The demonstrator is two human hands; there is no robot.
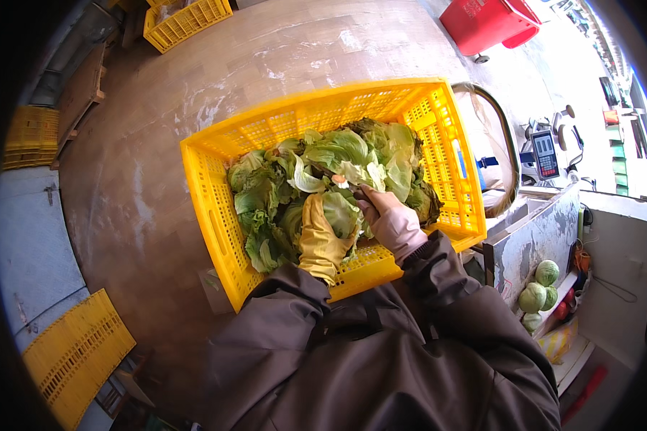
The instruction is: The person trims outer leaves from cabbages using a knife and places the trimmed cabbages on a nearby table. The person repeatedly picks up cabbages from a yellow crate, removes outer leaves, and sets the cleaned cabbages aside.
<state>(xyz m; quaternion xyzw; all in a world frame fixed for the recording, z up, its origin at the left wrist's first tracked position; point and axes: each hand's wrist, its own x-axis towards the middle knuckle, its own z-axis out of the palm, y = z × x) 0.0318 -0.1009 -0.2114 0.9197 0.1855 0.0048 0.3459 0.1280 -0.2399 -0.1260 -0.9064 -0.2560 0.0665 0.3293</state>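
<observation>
A yellow plastic crate (331, 110) stands before me with loose, partly wilted lettuce leaves (259, 199) in it. My left hand (321, 231), in a yellow rubber glove, grips a lettuce head (339, 213) near the crate's front wall. Beside the head's brownish cut stem (339, 180), my right hand (385, 213) is closed around the dark handle of a knife (360, 194). Its wrist is covered by a pale pink glove or cuff, and the blade is largely hidden among the leaves.
A red wheeled bin (480, 24) stands at the upper right. Nearer are a scale's keypad display (544, 154) and a worn counter (539, 237). Round cabbages (532, 297) lie on a shelf at the right. More yellow crates (188, 24) sit around the floor's edges.
</observation>
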